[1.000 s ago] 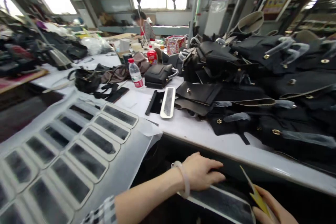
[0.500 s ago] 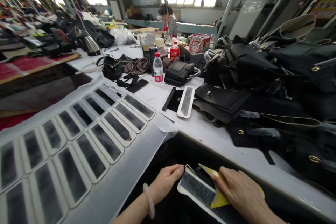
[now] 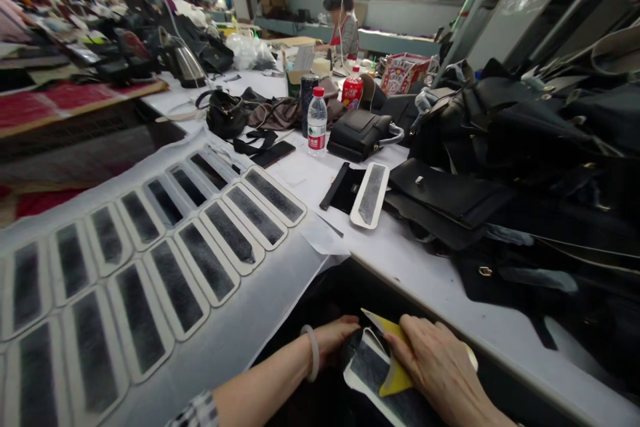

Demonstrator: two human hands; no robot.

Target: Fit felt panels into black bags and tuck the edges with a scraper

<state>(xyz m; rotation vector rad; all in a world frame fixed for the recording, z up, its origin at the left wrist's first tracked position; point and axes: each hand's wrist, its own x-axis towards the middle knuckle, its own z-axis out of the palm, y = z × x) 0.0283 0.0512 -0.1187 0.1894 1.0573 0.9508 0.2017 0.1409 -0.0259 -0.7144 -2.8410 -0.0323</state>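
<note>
My left hand (image 3: 336, 339), a pale bangle on its wrist, grips the near end of a white-edged panel with a dark grey centre (image 3: 367, 373) below the table's front edge. My right hand (image 3: 434, 367) presses a yellow card-like scraper (image 3: 395, 373) flat against that panel. Both hands sit low, in front of the white table (image 3: 425, 273). On a white sheet (image 3: 250, 320) to my left lie several more of the same white-edged dark panels (image 3: 200, 267) in rows. One loose panel (image 3: 370, 195) rests on the table.
A big heap of black leather bags and flaps (image 3: 525, 173) fills the table's right side. Further back stand a water bottle (image 3: 317, 121), a red bottle (image 3: 353, 90), a small black bag (image 3: 361, 135) and a phone (image 3: 273, 154). A person (image 3: 344, 32) works at the far end.
My left hand left the top of the panel and took hold of its end. My right hand brought the yellow scraper down onto the panel. The view swung left.
</note>
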